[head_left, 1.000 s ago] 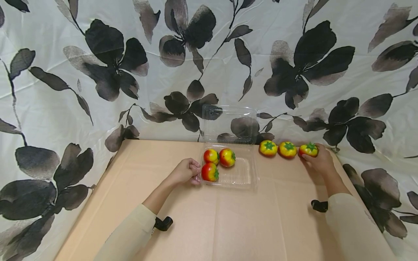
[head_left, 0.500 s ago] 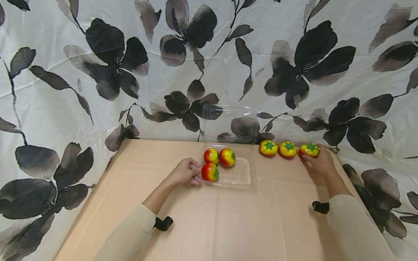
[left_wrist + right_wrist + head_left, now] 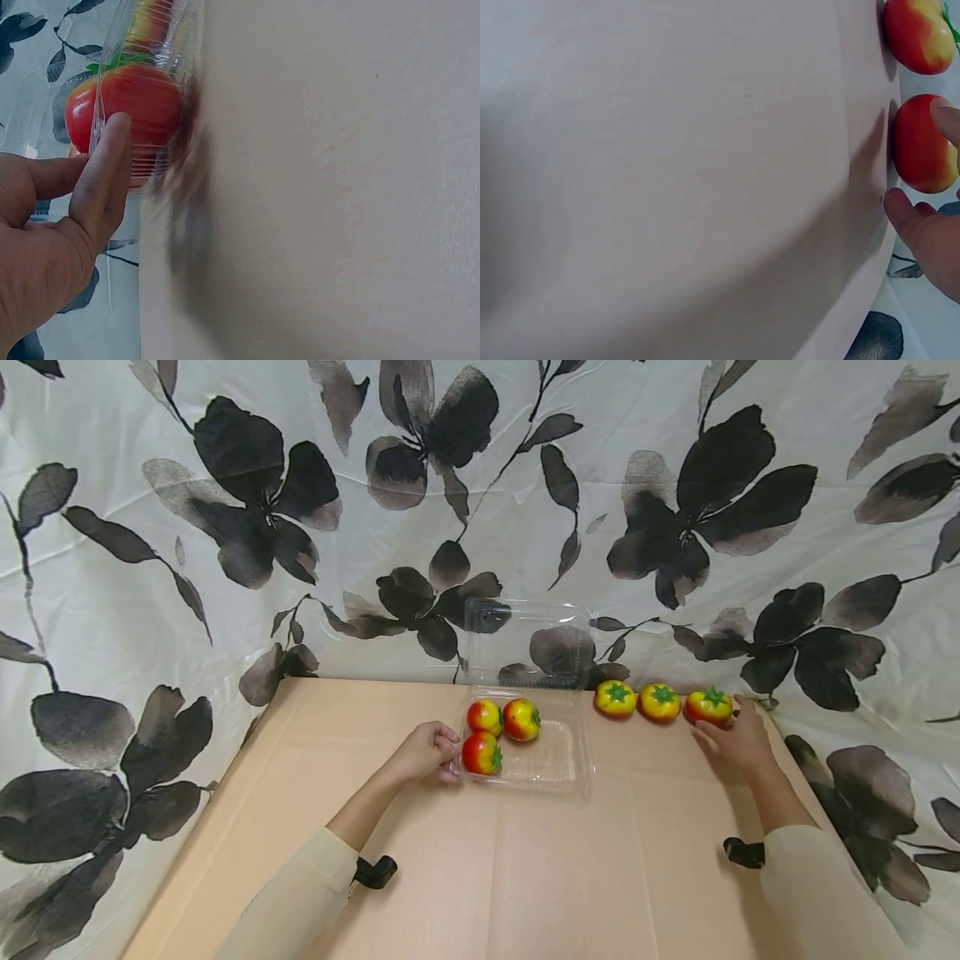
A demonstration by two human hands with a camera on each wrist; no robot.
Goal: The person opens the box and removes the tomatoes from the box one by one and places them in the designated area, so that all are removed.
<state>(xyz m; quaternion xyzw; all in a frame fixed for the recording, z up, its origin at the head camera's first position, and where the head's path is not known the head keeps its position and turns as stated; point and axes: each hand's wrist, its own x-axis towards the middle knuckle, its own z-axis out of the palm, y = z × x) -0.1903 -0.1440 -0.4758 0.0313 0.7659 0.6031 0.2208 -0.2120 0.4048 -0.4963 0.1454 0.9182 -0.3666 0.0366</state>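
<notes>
My left hand [image 3: 422, 753] pinches the left rim of a clear plastic clamshell container [image 3: 551, 760], its lid [image 3: 528, 639] standing raised at the back. Inside lie three red-and-yellow toy tomatoes, one of them [image 3: 482, 754] right by my fingers. In the left wrist view that tomato [image 3: 142, 105] shows through the ribbed wall, thumb and fingers at the rim. At the table's far right, my right hand [image 3: 742, 739] is spread loosely around another tomato [image 3: 708, 706]. In the right wrist view one fingertip overlaps this tomato [image 3: 924, 146], while the other fingers stand apart from it.
Two more tomatoes, one [image 3: 615, 699] beside the container and one [image 3: 660, 702] in the middle, form a row with the right-hand one along the back edge. The tan tabletop [image 3: 525, 877] spreads in front. Floral cloth [image 3: 540, 510] hangs behind.
My right hand has loosened around the rightmost tomato and shifted slightly to the right. That tomato has turned a little, showing more red. My left hand keeps its pinch on the container.
</notes>
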